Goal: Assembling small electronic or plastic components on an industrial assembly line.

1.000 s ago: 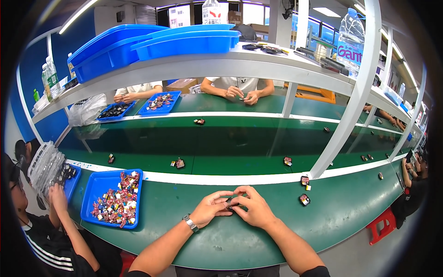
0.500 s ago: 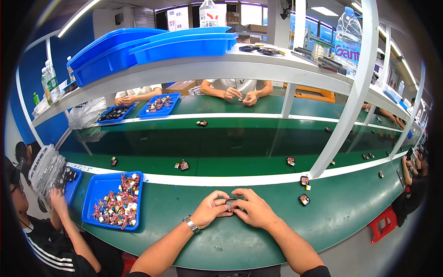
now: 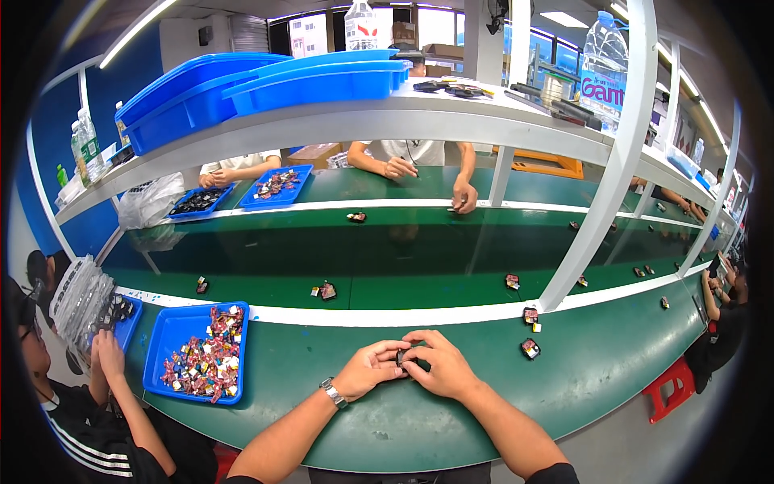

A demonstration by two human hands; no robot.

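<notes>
Close together over the green workbench (image 3: 484, 427), my left hand (image 3: 367, 371) and my right hand (image 3: 439, 367) grip a small black part (image 3: 401, 357) between their fingertips. Fingers cover most of it, so its exact kind does not show. A metal-banded watch circles my left wrist. To the right of my hands, two small black pieces with reddish components and white tags, one a black-and-red unit (image 3: 530, 348), lie on the bench. Left of my hands stands a blue tray (image 3: 153, 355) heaped with small red, white and yellow components (image 3: 205, 359).
Beyond a white rail (image 3: 387, 314) runs a green conveyor belt (image 3: 419, 250) carrying scattered small units (image 3: 324, 290). A slanting white post (image 3: 592, 194) and overhead shelf (image 3: 339, 121) with blue trays (image 3: 314, 81) frame it. Co-workers sit opposite, at left and far right.
The black part has turned in my fingers and shows less of its face. Units on the belt have shifted slightly right. The person opposite has lowered one hand to the belt's far edge.
</notes>
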